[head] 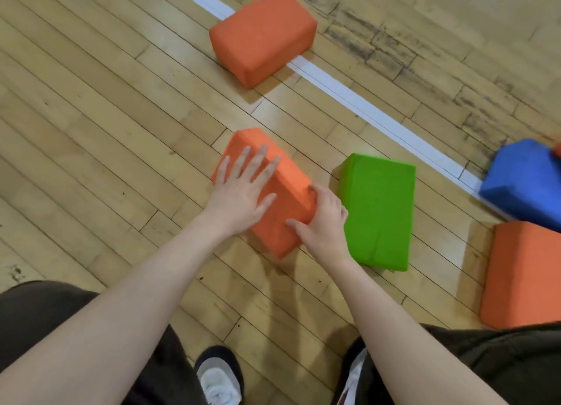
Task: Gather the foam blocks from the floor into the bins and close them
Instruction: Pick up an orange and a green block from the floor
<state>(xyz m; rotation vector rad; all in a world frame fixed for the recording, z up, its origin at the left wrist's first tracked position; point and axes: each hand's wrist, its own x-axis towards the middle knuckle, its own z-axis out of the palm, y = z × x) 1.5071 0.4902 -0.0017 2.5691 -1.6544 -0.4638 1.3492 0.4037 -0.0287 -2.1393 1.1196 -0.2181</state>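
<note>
Our left hand [243,189] lies flat with fingers spread on the top of the nearest orange block [291,192], while our right hand [321,222] curls around its 4 o'clock edge, gripping it. That block sits on the wood floor [91,131], its long axis running from 11 to 5 o'clock. A green block [379,210] lies just beside it at 3 o'clock.

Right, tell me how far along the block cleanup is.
Nothing looks done yet: no bin is in view. In hand: the left hand lies flat on the near orange block while the right hand grips its edge. Left on the wooden floor: the far orange block, the green block, the blue block and the right orange block.
</note>
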